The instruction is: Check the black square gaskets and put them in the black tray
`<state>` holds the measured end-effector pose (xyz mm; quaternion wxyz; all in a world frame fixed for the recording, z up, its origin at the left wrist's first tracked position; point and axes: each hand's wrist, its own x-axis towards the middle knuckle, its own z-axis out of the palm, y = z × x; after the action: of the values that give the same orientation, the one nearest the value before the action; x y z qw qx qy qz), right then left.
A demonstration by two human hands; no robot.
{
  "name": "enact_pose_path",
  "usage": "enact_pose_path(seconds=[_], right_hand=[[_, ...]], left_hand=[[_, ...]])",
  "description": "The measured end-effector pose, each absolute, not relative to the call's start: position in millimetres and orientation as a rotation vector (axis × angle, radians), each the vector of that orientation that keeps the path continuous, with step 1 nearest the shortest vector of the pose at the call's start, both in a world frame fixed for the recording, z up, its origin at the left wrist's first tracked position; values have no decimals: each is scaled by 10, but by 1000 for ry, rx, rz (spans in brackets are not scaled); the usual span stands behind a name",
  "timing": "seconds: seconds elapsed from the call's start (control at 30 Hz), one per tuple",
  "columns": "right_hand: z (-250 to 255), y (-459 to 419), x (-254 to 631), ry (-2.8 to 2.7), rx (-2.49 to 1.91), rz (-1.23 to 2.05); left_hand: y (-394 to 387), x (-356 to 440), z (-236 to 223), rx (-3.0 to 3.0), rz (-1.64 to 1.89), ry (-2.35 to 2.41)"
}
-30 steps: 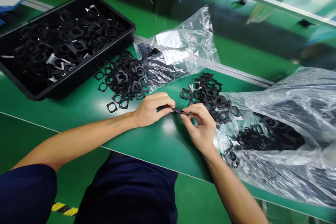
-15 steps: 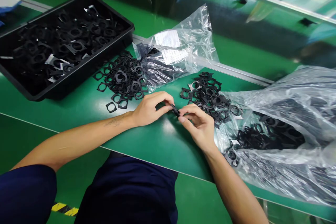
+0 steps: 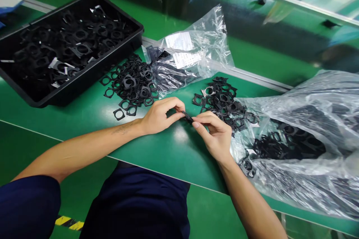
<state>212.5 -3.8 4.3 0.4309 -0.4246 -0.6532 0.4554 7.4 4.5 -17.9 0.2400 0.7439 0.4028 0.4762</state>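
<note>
Two forearms [image 3: 95,142] angled inward, left hand [image 3: 162,116] and right hand [image 3: 215,136] pinching one black part [image 3: 187,117]; green table [image 3: 168,153] beneath

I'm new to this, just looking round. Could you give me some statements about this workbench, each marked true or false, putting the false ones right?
1. The left hand pinches a thin black part, with the right hand at its other end. True.
2. The open black rectangular tray stands on the right-hand side. False: it stands on the left.
3. A clear plastic bag with white labels lies beyond the hands. True.
4. The loose black ring-shaped parts on the shiny green tabletop form one pile. False: one pile lies near the tray, another pile just beyond the right hand.
5. Both hands wear thick gloves. False: both are bare.
</note>
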Motion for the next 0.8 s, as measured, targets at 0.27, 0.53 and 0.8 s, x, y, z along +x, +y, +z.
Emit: enact_pose_path(seconds=[0.27, 0.53, 0.8], right_hand=[[17, -50, 2132, -1612, -1087, 1142], [16, -45, 2125, -1610, -1072, 1192], [19, -52, 2112, -1590, -1120, 1141]], left_hand=[[37, 78, -181, 2045, 1333, 1088], [42, 66, -192, 2057, 1380, 1062], [35, 79, -190, 2072, 1328, 1062]])
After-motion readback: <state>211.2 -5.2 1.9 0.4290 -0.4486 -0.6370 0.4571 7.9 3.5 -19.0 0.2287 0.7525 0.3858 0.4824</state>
